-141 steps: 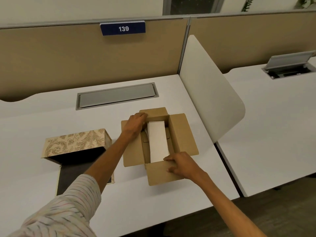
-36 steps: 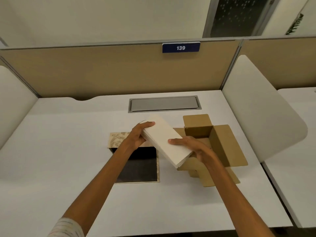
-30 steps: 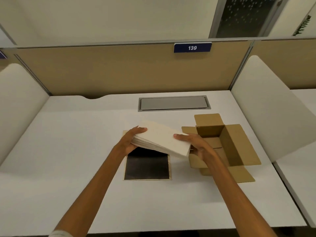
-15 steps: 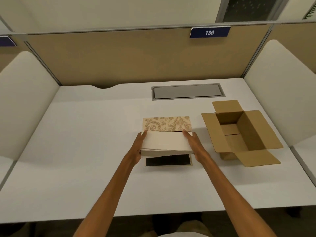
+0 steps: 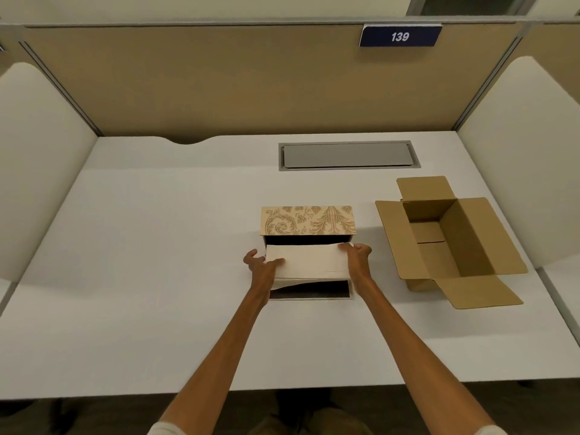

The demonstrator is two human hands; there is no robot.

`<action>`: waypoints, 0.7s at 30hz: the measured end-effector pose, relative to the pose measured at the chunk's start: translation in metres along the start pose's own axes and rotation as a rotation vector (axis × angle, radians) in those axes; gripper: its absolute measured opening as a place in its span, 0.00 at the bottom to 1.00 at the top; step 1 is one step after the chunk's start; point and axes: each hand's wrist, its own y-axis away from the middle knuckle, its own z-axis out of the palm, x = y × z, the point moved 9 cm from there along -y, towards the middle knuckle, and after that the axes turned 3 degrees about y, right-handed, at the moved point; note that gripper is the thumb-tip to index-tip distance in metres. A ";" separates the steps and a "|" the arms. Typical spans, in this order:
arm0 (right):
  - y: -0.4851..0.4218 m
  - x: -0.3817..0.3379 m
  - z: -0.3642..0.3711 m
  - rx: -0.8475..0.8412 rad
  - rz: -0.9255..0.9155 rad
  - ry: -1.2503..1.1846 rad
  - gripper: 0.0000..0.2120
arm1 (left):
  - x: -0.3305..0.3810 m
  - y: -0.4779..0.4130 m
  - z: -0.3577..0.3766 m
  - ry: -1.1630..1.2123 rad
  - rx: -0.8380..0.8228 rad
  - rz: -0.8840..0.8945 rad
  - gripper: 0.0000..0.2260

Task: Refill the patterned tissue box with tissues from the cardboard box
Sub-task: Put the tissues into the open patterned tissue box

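Note:
The patterned tissue box (image 5: 307,220) lies on its side at mid-desk, its dark open side facing me and its flap lying flat on the desk. A white stack of tissues (image 5: 309,261) sits at that opening, its far edge at the mouth. My left hand (image 5: 263,265) grips the stack's left end and my right hand (image 5: 357,258) grips its right end. The brown cardboard box (image 5: 464,246) stands to the right with all flaps open and nothing visible inside.
A grey cable hatch (image 5: 347,155) is set into the white desk (image 5: 141,262) behind the boxes. Beige partition walls close the back, white curved dividers (image 5: 527,158) stand at both sides. A blue sign reads 139 (image 5: 400,36).
Both hands lifted the tissue stack out of the cardboard box, carried it left and turned it level. It now sits lower and further into the patterned box's opening than half a second ago.

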 end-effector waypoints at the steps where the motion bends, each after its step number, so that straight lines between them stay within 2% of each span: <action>1: -0.003 -0.001 0.000 0.004 -0.002 0.004 0.17 | 0.000 -0.002 0.000 0.007 0.017 0.007 0.35; 7: -0.013 0.006 0.005 0.052 0.026 -0.023 0.20 | 0.001 -0.015 -0.003 0.011 0.093 0.051 0.36; 13: -0.014 0.013 0.008 0.072 -0.053 0.057 0.25 | 0.003 -0.019 -0.002 -0.055 0.038 0.101 0.32; 18: -0.014 0.008 0.007 0.060 -0.140 0.205 0.21 | 0.014 -0.011 -0.002 -0.282 -0.014 0.252 0.28; 21: -0.006 0.002 -0.001 0.096 -0.226 0.282 0.19 | 0.023 0.006 -0.001 -0.543 -0.004 0.442 0.31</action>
